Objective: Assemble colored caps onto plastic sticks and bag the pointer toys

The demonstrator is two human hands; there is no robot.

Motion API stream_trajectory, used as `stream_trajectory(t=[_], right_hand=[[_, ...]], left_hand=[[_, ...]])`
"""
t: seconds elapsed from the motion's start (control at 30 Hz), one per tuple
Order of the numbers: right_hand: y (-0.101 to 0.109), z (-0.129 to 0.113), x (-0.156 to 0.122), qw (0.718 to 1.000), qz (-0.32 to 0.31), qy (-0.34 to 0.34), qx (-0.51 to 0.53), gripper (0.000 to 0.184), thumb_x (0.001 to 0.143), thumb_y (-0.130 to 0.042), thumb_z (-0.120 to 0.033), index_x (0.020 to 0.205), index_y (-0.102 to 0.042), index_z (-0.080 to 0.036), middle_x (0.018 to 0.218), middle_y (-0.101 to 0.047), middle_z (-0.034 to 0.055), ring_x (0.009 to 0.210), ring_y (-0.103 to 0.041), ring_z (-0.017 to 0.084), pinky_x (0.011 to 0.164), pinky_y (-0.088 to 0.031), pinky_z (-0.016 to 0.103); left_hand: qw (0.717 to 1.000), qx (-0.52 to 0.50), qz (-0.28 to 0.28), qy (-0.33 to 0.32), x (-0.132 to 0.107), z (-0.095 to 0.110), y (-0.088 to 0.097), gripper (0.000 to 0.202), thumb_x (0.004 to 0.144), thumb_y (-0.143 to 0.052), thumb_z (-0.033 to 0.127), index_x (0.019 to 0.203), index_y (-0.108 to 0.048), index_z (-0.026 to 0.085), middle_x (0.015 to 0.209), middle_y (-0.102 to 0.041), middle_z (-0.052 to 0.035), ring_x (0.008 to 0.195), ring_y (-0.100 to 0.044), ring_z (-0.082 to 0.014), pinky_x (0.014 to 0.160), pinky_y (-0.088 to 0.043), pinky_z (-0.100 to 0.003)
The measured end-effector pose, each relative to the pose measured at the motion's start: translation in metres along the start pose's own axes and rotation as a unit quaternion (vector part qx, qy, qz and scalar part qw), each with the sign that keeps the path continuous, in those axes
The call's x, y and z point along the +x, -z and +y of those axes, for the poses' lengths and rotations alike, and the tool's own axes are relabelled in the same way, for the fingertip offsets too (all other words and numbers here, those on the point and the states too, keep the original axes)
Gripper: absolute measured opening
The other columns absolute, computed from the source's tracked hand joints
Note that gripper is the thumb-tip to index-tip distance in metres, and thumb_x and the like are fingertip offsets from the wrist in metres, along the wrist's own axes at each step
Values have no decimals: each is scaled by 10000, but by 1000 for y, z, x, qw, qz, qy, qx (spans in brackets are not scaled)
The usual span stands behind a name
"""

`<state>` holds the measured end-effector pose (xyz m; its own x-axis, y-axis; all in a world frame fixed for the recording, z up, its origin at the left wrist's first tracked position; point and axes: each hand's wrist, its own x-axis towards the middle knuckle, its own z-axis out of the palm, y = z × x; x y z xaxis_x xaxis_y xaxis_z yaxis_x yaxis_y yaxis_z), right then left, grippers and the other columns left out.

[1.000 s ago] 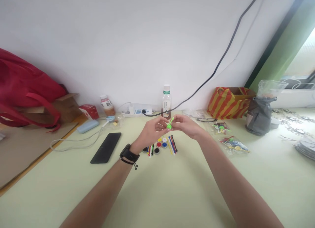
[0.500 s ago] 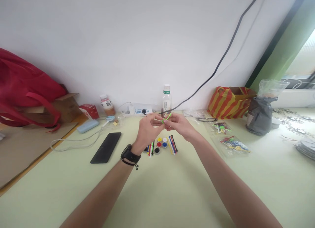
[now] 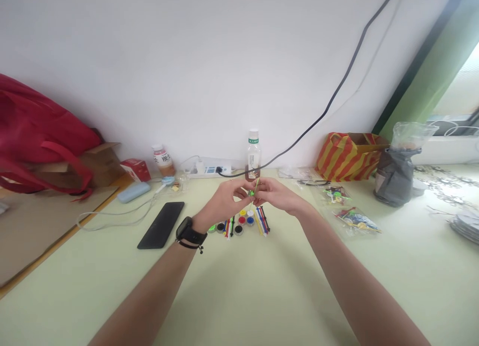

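Observation:
My left hand [image 3: 224, 202], with a black watch on its wrist, is closed in a pinch above the table. Facing it, my right hand [image 3: 280, 196] is also pinched shut. Between their fingertips is a thin bright green plastic arrow [image 3: 257, 184], tilted steeply; its lower part is partly hidden by the fingers. Just below the hands lie several small round pieces, among them a red disc [image 3: 241, 220], a blue disc [image 3: 250, 220] and a black disc [image 3: 238, 230]. Coloured plastic arrows [image 3: 263, 220] lie to their right, and more arrows [image 3: 229, 227] to their left.
A black phone [image 3: 161, 225] lies to the left. Behind the hands stand a bottle [image 3: 254, 154] and a power strip [image 3: 209, 171], with a black cable [image 3: 318, 119] running across. On the right are plastic bags of parts [image 3: 357, 220], a striped bag [image 3: 344, 156] and a grey bag [image 3: 394, 179].
Both hands have come slightly down, and the left has shifted a little leftward. The green arrow has turned from a slant to nearly upright. A green disc at the left now shows.

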<state>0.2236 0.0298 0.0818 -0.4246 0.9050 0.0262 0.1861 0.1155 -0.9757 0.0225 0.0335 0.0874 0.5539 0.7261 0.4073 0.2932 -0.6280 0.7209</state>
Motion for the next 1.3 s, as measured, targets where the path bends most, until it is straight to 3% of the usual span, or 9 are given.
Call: stream_trajectory(t=[0.1, 0.17, 0.3, 0.4, 0.47, 0.57, 0.73, 0.93, 1.3], right_hand=[[-1, -1, -1, 994, 41, 3, -99, 104, 888, -538, -256, 969, -593, -220, 904, -632, -1, 815, -580, 153, 701, -460, 264], [1, 2, 0, 982, 53, -36, -177, 124, 910, -485, -257, 978, -582, -223, 919, -620, 1, 830, -560, 158, 684, -434, 257], [11, 19, 2, 946, 29, -158, -282, 151, 856, -555, -202, 1002, -585, -223, 905, -644, 25, 828, -583, 183, 651, -420, 261], [18, 36, 4, 928, 23, -202, -312, 229, 781, -664, -181, 990, -579, -221, 870, -663, 40, 732, -607, 190, 609, -430, 278], [18, 44, 5, 917, 9, -231, -324, 281, 763, -714, -209, 1004, -571, -220, 760, -660, 29, 615, -605, 188, 565, -443, 291], [16, 50, 6, 908, -19, -261, -326, 292, 793, -722, -244, 1034, -561, -208, 621, -636, 8, 532, -626, 201, 530, -483, 301], [15, 52, 9, 901, -49, -275, -334, 270, 801, -689, -123, 1041, -584, -188, 630, -674, 12, 584, -695, 197, 550, -512, 260], [16, 51, 11, 897, -60, -257, -354, 324, 757, -657, -33, 1038, -621, -190, 735, -725, 16, 640, -718, 177, 575, -484, 230], [8, 50, 12, 906, -77, -212, -359, 156, 877, -599, -155, 1025, -576, -198, 758, -698, 16, 595, -670, 151, 551, -467, 230]], left_hand=[[1000, -10, -4, 13, -3, 2, -3, 160, 869, -720, 336, 856, -676, 183, 869, -735, -28, 756, -709, -160, 772, -615, -302], [999, -21, -36, 32, -5, 3, -4, 168, 848, -733, 308, 786, -643, 180, 776, -714, -13, 710, -697, -156, 722, -596, -285], [987, 6, -160, 26, -9, 4, -9, 113, 804, -775, 302, 852, -749, 203, 813, -761, -15, 744, -693, -173, 670, -532, -266], [966, 59, -250, 23, -11, -2, -18, 124, 756, -825, 330, 845, -820, 244, 838, -781, -8, 765, -668, -186, 638, -485, -271], [957, 70, -278, 28, -11, -9, -24, 101, 701, -857, 273, 791, -822, 243, 872, -786, -11, 784, -674, -194, 677, -494, -282], [956, 80, -281, 14, -12, -18, -27, 112, 648, -862, 193, 733, -806, 240, 974, -779, -20, 892, -691, -221, 799, -510, -307], [946, 170, -272, 46, -13, -21, -19, 105, 661, -847, 266, 739, -787, 233, 925, -714, -39, 953, -641, -250, 705, -464, -302], [957, 177, -226, 35, -14, -22, -14, 332, 720, -853, 384, 1028, -766, 292, 1091, -691, -28, 1106, -558, -275, 860, -466, -331], [957, 204, -206, 15, -15, -32, -9, 293, 846, -770, 426, 1120, -786, 323, 1254, -708, -22, 1203, -555, -291, 994, -443, -357]])
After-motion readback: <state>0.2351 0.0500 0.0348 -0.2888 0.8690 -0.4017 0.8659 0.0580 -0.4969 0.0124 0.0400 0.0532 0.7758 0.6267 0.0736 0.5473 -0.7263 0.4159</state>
